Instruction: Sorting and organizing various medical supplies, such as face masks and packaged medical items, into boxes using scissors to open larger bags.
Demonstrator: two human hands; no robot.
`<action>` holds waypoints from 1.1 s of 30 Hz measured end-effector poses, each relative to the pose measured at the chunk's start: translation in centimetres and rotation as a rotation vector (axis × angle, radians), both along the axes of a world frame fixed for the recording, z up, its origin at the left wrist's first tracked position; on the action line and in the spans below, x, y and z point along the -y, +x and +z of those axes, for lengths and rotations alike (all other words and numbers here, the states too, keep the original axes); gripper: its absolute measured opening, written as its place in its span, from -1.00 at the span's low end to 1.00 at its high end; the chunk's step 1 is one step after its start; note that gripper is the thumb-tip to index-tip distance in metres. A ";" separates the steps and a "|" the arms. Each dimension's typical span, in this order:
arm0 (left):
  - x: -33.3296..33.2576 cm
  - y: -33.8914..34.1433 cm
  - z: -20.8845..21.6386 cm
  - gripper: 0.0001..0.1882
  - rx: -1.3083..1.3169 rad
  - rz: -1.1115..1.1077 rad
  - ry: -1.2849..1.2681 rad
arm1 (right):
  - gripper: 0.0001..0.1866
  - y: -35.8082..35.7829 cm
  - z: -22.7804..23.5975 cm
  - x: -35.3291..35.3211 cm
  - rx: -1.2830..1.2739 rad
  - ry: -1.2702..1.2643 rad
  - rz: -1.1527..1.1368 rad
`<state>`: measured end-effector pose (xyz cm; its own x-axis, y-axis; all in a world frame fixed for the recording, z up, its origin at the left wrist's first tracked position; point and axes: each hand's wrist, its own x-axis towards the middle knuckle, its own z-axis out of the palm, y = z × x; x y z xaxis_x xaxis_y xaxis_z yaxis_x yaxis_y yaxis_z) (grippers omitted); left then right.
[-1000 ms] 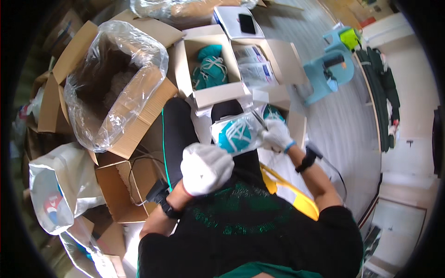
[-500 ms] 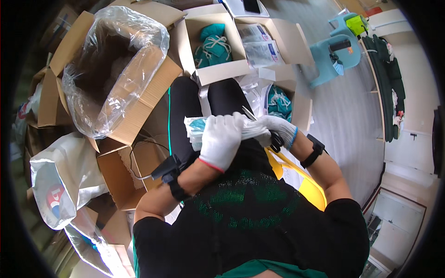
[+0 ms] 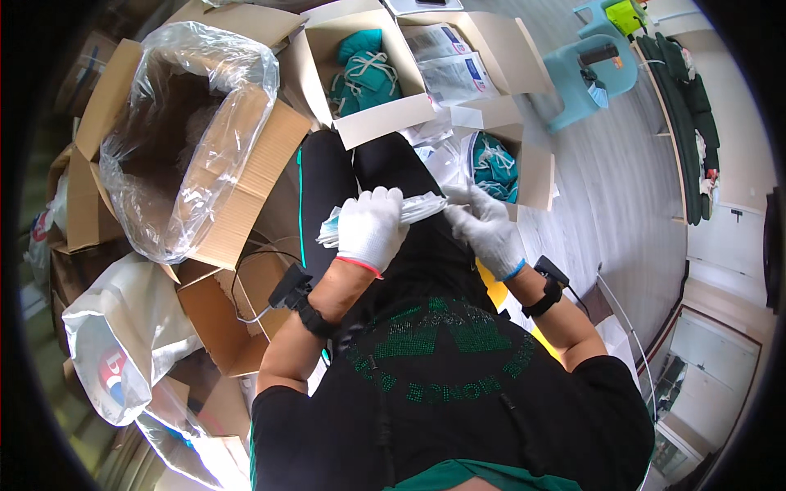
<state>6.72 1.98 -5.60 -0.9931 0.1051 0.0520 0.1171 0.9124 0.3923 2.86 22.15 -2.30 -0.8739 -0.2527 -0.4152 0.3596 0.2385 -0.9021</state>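
Observation:
My left hand [image 3: 372,227], in a white knit glove with a red cuff, is closed around a flat bundle of clear plastic packets [image 3: 422,208] above my lap. Pale teal contents show at the bundle's left end. My right hand [image 3: 489,229], gloved in white with a blue cuff, is at the bundle's right end. Its fingers are bent and apart, and I see nothing held in them. Whether the fingertips touch the plastic is hard to tell.
Ahead stands an open carton [image 3: 344,119] with teal cloth bundles tied in white. Beside it are packaged bags [image 3: 458,75]. A smaller box [image 3: 536,176] holds more teal bundles. At left is a large plastic-lined carton [image 3: 237,209]; a blue stool [image 3: 565,94] stands far right.
The scissors that were in my right hand are out of sight. My right hand has drawn back from the bundle and its fingers have loosened. My left hand still grips the packets.

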 end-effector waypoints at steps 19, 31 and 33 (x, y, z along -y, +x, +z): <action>1.5 -1.7 -0.4 -0.80 0.063 0.005 0.103 | -0.58 5.6 -3.7 -2.3 0.121 0.611 0.129; 1.5 -2.4 0.6 -0.91 -0.111 0.039 -0.097 | -0.75 4.2 -1.9 -1.3 0.167 -0.005 -0.209; 1.5 -2.7 0.8 -0.93 -0.173 0.062 -0.220 | -0.66 3.3 -2.5 -0.8 -0.036 0.275 0.003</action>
